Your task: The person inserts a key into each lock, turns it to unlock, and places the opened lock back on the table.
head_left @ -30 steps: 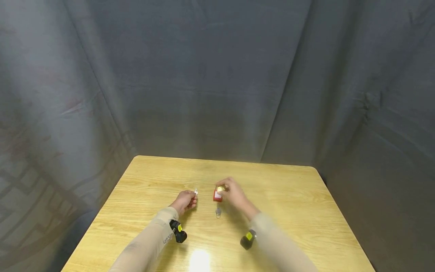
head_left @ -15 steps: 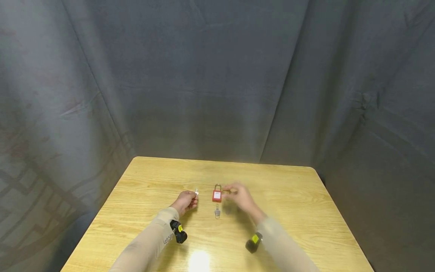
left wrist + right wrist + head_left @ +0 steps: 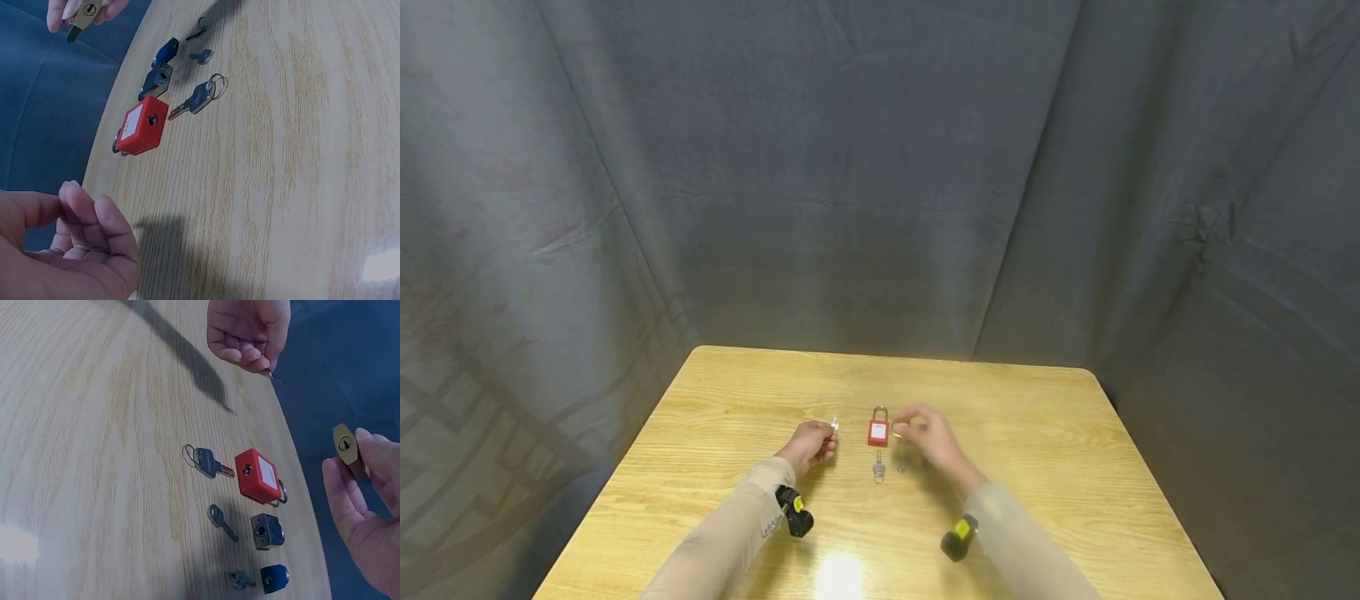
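right hand (image 3: 365, 515) pinched a brass lock (image 3: 347, 449), keyhole facing near; left hand (image 3: 250, 331) pinched a thin key (image 3: 274, 376).

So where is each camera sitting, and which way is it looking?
Head: up high, looking forward and down at the table; both sleeves and hands show.
Left wrist: low by the left hand, facing across to the right hand.
Right wrist: beside the right hand, which pinches the brass padlock, facing the left hand.
All three share the red padlock.

Four padlocks (image 3: 257, 475) and four keys (image 3: 205, 460) in view.
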A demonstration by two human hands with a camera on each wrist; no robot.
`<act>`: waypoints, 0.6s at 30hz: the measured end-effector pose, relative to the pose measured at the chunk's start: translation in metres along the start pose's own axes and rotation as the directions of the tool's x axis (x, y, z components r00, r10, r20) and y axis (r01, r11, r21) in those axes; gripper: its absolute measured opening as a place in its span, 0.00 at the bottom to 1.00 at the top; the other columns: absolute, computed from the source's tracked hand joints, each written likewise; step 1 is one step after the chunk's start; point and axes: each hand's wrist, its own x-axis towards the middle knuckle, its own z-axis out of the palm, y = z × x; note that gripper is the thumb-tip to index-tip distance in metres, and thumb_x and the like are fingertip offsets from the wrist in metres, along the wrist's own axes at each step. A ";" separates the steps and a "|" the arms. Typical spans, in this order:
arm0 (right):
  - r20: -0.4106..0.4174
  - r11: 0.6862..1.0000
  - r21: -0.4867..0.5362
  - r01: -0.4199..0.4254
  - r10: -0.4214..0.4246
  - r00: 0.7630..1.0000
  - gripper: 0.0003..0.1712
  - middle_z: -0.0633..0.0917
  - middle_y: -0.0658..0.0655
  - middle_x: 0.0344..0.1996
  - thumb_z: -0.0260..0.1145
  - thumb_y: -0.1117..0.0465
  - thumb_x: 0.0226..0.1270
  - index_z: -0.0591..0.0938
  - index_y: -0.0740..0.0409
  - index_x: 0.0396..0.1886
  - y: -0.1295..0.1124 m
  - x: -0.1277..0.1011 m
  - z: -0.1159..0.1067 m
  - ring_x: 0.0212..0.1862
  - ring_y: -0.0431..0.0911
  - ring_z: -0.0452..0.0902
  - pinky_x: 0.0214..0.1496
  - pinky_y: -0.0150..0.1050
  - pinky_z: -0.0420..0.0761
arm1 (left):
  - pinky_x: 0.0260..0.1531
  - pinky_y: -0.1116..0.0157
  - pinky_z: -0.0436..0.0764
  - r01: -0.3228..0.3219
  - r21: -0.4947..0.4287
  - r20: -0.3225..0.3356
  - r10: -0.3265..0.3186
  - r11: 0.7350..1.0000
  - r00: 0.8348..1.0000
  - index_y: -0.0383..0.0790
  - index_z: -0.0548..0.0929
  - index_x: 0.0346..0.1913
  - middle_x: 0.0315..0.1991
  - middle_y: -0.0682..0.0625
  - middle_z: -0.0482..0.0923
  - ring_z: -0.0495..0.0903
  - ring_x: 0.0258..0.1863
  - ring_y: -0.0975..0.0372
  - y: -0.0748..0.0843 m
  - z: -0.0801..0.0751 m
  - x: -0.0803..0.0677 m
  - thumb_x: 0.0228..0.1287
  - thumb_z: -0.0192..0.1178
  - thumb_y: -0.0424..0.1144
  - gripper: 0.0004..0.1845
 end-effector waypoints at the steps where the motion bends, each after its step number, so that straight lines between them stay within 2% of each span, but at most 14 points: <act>1: -0.010 1.000 -0.012 0.008 -0.008 1.000 0.15 0.78 0.67 0.51 0.66 0.70 0.61 0.77 0.67 0.48 0.002 0.001 0.000 0.42 0.58 0.82 0.45 0.44 0.84 | 0.24 0.74 0.75 0.000 -0.002 -0.002 0.000 1.000 1.000 0.23 0.68 0.57 0.26 0.53 0.74 0.70 0.21 0.70 0.000 0.000 0.000 0.75 0.44 0.33 0.16; 6: -0.050 1.000 -0.023 -0.001 0.000 0.999 0.24 0.74 0.65 0.53 0.69 0.69 0.58 0.73 0.63 0.55 0.006 0.003 -0.001 0.41 0.53 0.79 0.43 0.39 0.84 | 0.24 0.75 0.76 0.001 -0.008 -0.012 -0.001 1.000 1.000 0.23 0.69 0.56 0.26 0.53 0.74 0.71 0.21 0.70 0.000 0.000 0.001 0.75 0.45 0.32 0.15; 12: -0.028 0.996 0.039 -0.078 0.079 0.996 0.35 0.77 0.71 0.54 0.67 0.65 0.62 0.65 0.65 0.67 0.007 0.004 -0.004 0.48 0.58 0.81 0.52 0.48 0.82 | 0.24 0.74 0.76 -0.001 -0.008 -0.001 0.001 1.000 1.000 0.24 0.69 0.55 0.26 0.52 0.74 0.71 0.21 0.70 -0.001 0.000 0.002 0.75 0.45 0.32 0.15; 15: -0.013 0.992 0.058 -0.108 0.109 0.994 0.35 0.79 0.73 0.53 0.66 0.64 0.63 0.65 0.69 0.67 0.007 0.006 -0.005 0.52 0.61 0.79 0.57 0.51 0.79 | 0.24 0.74 0.76 0.003 -0.002 0.003 -0.003 1.000 1.000 0.24 0.70 0.55 0.26 0.52 0.74 0.71 0.20 0.70 0.000 0.001 0.002 0.75 0.44 0.32 0.14; 18: 0.012 0.988 0.061 -0.139 0.139 0.990 0.31 0.80 0.71 0.53 0.66 0.60 0.65 0.69 0.71 0.63 0.009 0.008 -0.007 0.53 0.60 0.79 0.59 0.51 0.78 | 0.25 0.73 0.77 0.005 0.007 0.005 -0.005 1.000 1.000 0.24 0.70 0.55 0.27 0.51 0.74 0.71 0.21 0.69 0.000 0.001 0.002 0.75 0.44 0.32 0.14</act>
